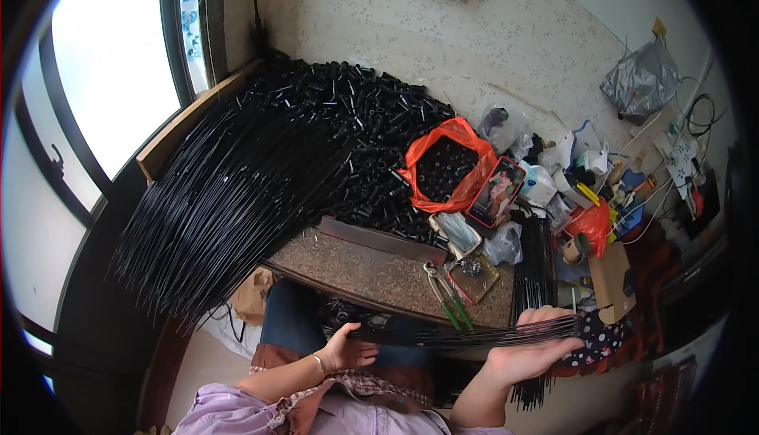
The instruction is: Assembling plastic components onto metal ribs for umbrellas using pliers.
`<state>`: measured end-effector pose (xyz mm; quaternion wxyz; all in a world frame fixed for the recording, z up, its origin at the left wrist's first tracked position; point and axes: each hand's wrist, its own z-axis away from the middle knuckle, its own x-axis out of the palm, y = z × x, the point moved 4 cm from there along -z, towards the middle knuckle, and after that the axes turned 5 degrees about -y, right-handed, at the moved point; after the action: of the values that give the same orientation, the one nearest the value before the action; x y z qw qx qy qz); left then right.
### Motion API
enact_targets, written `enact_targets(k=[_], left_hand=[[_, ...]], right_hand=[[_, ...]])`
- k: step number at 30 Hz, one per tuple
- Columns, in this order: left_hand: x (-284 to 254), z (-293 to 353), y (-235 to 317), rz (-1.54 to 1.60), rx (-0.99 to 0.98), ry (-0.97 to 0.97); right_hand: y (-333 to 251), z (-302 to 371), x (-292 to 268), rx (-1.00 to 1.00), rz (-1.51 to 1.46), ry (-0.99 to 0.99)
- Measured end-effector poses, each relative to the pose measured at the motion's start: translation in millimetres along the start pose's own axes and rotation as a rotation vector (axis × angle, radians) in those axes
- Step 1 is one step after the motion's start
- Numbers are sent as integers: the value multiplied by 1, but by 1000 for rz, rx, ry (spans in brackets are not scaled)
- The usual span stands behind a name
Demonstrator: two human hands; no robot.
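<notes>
A bundle of long, thin black rods stretches across in front of my lap. My right hand grips it near its right end, palm turned up and fingers behind the rods. At the left end, my left hand has its thumb at the rod tips and its fingers partly curled below them. Just beyond the bundle, pliers with green handles lie on the speckled tabletop. More black rods hang over the table's right edge, partly hidden by my right hand.
A large fan of black rods overhangs the table's left side. Behind lies a heap of short black tubes. A red plastic bag of small black parts, a phone, a cardboard box and clutter fill the right.
</notes>
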<state>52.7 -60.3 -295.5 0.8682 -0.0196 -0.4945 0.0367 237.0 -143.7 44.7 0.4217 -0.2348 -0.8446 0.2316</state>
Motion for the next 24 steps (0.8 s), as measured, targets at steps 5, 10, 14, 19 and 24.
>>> enact_targets(k=[5, 10, 14, 19, 24], left_hand=[[-91, -43, 4, -268, -142, 193], [199, 93, 53, -1791, 842, -19], [292, 150, 45, -1626, 1407, -193], [276, 144, 43, -1658, 1420, -22], [271, 101, 74, -1324, 792, -469]], right_hand=[[39, 45, 19, 491, 27, -444], [66, 53, 27, 845, -166, -636], [76, 48, 35, 821, -85, -607], [72, 52, 31, 558, 123, -524], [93, 36, -1, 761, -195, -689]])
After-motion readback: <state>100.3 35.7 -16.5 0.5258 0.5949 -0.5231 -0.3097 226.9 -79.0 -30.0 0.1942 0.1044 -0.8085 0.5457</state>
